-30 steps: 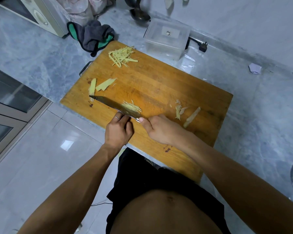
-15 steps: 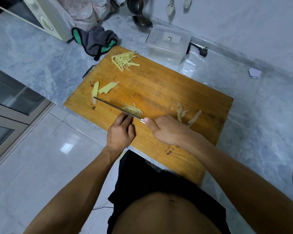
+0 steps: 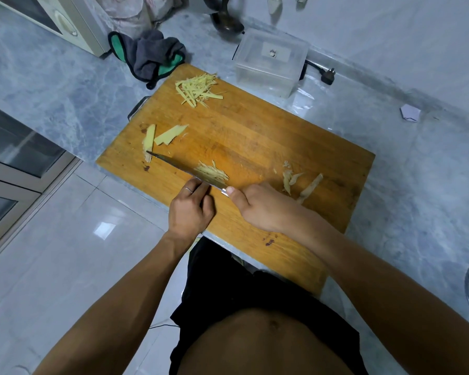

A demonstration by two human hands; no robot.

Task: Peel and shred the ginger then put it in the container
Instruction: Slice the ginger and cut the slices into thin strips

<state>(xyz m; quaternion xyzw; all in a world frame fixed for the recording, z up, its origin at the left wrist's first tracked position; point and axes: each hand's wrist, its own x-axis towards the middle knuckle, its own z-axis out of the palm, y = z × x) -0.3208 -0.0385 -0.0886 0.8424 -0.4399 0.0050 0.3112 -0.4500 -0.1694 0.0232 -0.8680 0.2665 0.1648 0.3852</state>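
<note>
Grey marbled stone makes up the bench [image 3: 431, 171], with pale floor tiles showing at lower left of the frame and a rectangular wooden chopping board [image 3: 268, 136] lying across the middle.

At the board's near edge the right hand [image 3: 266, 207] is clenched round the handle of a long steel kitchen knife [image 3: 179, 167], thumb laid along the top; the blade runs up-left with its tip reaching a thin slice near the board's left end. The left hand [image 3: 191, 209], a ring on one finger, has its fingers curled down just beside the blade, and appears to be pinning the ginger being cut, though what lies under the fingertips is hidden. On the far side of the blade sits a small fresh heap of pale yellow ginger shreds [image 3: 213, 171].

Further out, two flat pale ginger slices [image 3: 163, 136] lie uncut at centre left of the board, and a larger pile of finished ginger shreds [image 3: 197, 89] sits at the board's upper corner. Brownish ginger peelings [image 3: 301, 182] lie right of the hands, so peeling looks done. Shredding seems well over halfway, with the two slices left.

Beyond the board's top edge, the clear square plastic container [image 3: 271, 64] looks to hold no ginger yet; the transfer is not yet done. A grey and green cloth [image 3: 152, 56] lies at upper left.
</note>
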